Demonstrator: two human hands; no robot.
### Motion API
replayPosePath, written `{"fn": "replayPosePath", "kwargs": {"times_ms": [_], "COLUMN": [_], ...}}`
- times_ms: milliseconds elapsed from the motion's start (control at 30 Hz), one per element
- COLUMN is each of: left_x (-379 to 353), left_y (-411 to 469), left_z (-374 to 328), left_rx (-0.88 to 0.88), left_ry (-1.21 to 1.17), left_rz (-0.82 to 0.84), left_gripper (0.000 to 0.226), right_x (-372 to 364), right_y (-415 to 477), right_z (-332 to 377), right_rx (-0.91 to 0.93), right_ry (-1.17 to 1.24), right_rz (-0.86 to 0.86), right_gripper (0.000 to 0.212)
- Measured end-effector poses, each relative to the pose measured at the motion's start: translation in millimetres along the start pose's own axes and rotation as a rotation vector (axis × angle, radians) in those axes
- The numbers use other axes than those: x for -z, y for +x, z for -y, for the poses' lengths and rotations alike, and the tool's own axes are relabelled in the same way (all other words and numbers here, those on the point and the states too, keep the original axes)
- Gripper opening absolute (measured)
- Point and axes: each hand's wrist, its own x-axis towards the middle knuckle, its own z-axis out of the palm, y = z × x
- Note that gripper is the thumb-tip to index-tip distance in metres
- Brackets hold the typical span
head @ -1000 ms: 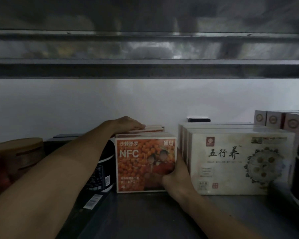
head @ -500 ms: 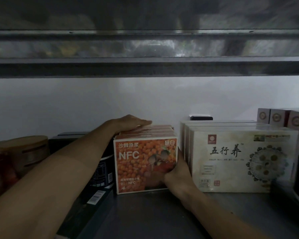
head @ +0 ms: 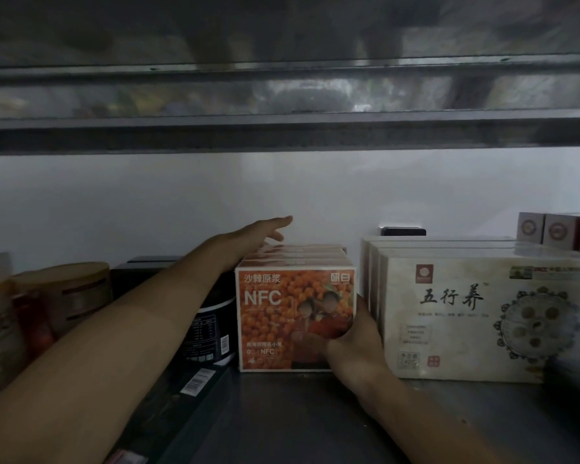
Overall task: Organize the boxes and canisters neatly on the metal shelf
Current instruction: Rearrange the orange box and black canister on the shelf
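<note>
Left hand [head: 258, 234], fingers spread, is lifting off the orange boxes [head: 282, 313]; right hand [head: 355, 343] is apparently still gripping their front corner, squaring the row.

Orange berry-print box [head: 295, 316], cream box [head: 482, 316]

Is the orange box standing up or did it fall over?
The orange box stands upright: NFC lettering level, bottom edge flat on the metal shelf, right hand gripping its corner.

Glossy film-wrapped orange cardboard box [head: 295, 316], glossy pale cardboard box [head: 482, 316] right of the grip, dull brushed-metal shelf [head: 298, 420], wood-look canister lid [head: 61, 272]
</note>
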Motion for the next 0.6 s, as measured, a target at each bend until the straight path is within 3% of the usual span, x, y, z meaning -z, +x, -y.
{"fn": "replayPosePath", "kwargs": {"times_ms": [267, 600], "left_x": [-8.4, -8.5], "left_y": [-1.1, 0.2], "left_z": [-1.8, 3.0], "left_rx": [-0.003, 0.033], "left_ry": [-0.151, -0.069], "left_rz": [0.005, 0.023], "left_gripper": [0.051, 0.05], "right_x": [0.4, 0.7], "right_y": [-3.8, -4.4], "right_z": [3.2, 4.7], "right_rx": [0.024, 0.024], "right_ry": [-0.024, -0.008], "right_rz": [-0.032, -0.046], "right_gripper": [0.086, 0.085]}}
